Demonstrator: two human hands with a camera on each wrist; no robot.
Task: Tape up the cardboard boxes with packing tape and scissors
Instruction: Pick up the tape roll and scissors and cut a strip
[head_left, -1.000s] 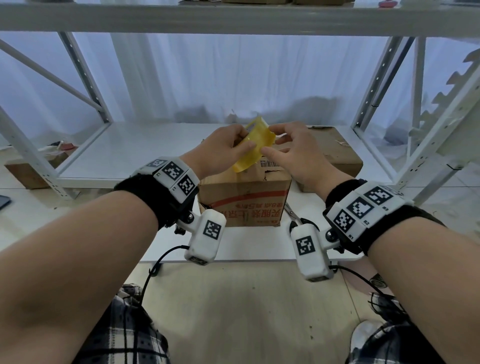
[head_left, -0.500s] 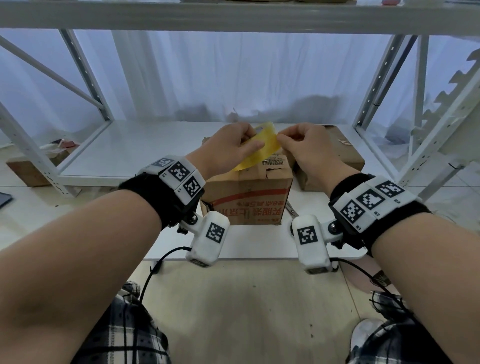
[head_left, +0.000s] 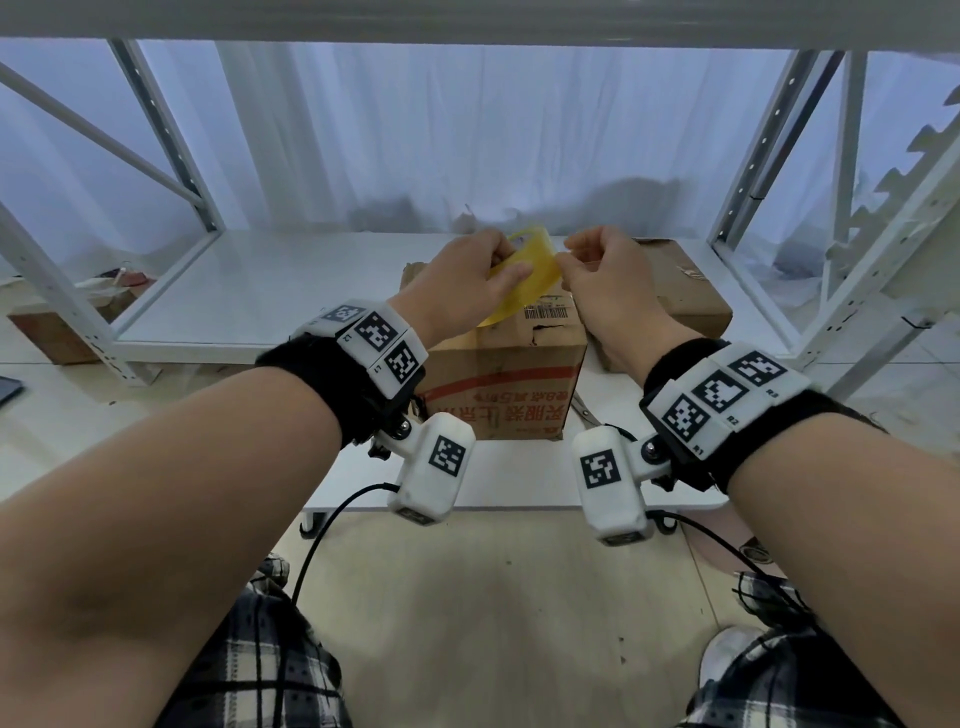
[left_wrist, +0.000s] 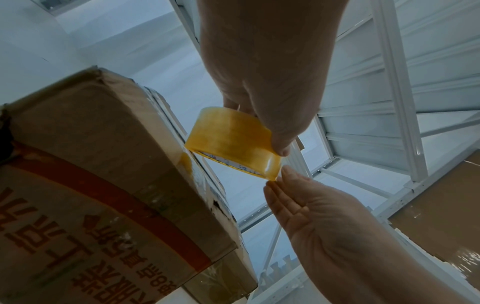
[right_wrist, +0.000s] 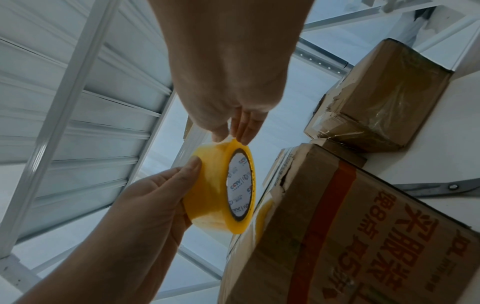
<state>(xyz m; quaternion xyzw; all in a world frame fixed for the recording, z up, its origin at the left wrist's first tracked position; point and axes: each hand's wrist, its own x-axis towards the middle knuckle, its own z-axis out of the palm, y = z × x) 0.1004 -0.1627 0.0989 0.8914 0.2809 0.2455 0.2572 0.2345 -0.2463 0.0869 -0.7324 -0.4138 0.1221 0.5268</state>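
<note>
The roll of yellow packing tape (head_left: 524, 283) is being held in the air above the near cardboard box (head_left: 501, 384), which is standing at the front edge of the white surface (head_left: 519, 480), roughly midway along it. The left hand (head_left: 467, 283) is gripping the roll, with the thumb lying across its outer face and the other fingers reaching behind it; the right hand (head_left: 605, 280) is pinching at the roll's rim between thumb and fingertips (right_wrist: 244, 131), apparently lifting the free end of the tape. Judged from this posture, the step in hand is starting a strip, and no fresh strip is yet lying on the box. Several faults are possible: the end may be slipping from the pinch and resealing onto the roll; a pull made at an angle may be splitting the film lengthwise, leaving a narrow sliver; a long unsupported strip may be folding on itself or catching on the fingers. The box's upper front edge is showing a tear near the barcode label (head_left: 545, 312), so tape pressed there may be bonding poorly. The scissors (right_wrist: 441, 190) are lying on the surface just right of the box, outside both hands, so cutting will be requiring one hand to release. A second box (head_left: 685, 296) is sitting behind, towards the right edge.
</note>
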